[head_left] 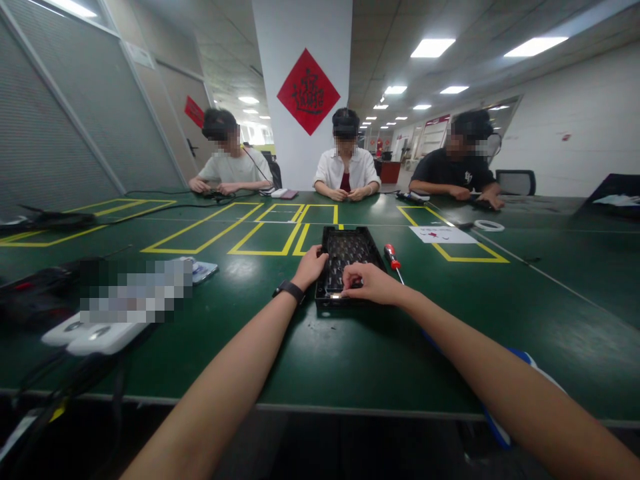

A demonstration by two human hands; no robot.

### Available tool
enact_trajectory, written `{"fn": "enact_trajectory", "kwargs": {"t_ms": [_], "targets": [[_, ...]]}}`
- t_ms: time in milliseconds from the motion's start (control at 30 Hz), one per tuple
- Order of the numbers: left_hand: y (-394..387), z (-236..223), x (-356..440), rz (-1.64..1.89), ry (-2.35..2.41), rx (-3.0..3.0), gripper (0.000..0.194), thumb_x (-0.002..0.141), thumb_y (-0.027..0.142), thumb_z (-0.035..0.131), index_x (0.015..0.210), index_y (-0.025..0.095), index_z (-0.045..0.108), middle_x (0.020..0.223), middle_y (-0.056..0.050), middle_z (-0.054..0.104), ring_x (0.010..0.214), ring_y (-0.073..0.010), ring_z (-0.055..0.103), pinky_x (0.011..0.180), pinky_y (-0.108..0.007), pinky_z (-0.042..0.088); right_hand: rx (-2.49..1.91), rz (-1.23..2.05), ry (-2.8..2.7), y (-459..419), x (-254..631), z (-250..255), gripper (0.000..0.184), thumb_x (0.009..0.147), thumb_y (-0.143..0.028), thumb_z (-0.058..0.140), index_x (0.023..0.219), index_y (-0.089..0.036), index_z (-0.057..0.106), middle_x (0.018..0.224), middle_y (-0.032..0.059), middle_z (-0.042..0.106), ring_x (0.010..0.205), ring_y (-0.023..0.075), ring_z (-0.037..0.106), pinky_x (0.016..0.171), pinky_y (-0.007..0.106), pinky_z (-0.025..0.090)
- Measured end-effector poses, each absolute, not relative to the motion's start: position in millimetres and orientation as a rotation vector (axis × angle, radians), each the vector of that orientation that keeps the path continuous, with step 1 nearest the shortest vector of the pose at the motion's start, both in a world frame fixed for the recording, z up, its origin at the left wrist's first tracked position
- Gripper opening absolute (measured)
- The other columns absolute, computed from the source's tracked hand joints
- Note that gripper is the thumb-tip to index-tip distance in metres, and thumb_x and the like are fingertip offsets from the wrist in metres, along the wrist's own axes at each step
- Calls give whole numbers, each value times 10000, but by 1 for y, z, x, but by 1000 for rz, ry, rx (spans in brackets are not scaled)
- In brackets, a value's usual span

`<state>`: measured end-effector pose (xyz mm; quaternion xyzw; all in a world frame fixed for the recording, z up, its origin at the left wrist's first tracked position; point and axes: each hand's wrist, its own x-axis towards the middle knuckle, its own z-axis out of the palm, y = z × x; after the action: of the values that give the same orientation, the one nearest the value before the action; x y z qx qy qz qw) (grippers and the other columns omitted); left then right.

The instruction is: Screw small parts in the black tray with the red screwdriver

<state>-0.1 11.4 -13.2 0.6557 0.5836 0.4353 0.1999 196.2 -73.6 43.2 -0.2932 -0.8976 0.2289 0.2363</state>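
A black, shallow open case (345, 237) with a pattern of holes or studs inside lies on the green table before me. My left hand (311, 267), with a dark band on its wrist, grips the case's left wall, thumb on the rim. Over the near part of the case, my right hand (367, 281) has its fingers pinched together. What they hold, if anything, is too small to make out. Just by those fingertips, a small bright strip (336, 297) shows at the case's near edge. Right of the case rests a screwdriver (393, 257) with a red handle.
Yellow tape outlines (240, 253) mark the green table (280, 353). At left lie white devices (107, 340) and dark cables. A printed sheet (443, 235) and a white ring (489, 226) lie at right. Three people sit across the table. A blue-and-white object is partly behind my right forearm.
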Motion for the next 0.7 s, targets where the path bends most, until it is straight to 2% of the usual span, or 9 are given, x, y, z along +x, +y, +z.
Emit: {"fn": "enact_trajectory", "kwargs": {"t_ms": [300,533,700], "targets": [[14,-16,-1,1230,1608,1864,438,801,294,465,1193,101,499,1211,-133,559,1090,-202,530,950,-307,385,-756,667,-2428,-74,195,42,187,694,-275,656,783,-153,546,766,7,610,701,110,546,668,231,410],[14,-15,-1,1233,1607,1850,434,799,286,471,1191,104,503,1205,-128,562,1075,-199,538,944,-300,391,-785,697,-2424,-71,196,39,157,722,-265,626,795,-150,548,707,-6,593,657,101,538,629,220,400],[14,-16,-1,1241,1585,1870,413,800,276,462,1166,95,516,1192,-129,567,1067,-197,538,950,-303,388,-782,694,-2423,-72,196,40,182,700,-256,649,813,-151,552,710,-5,617,669,107,569,665,229,411]]}}
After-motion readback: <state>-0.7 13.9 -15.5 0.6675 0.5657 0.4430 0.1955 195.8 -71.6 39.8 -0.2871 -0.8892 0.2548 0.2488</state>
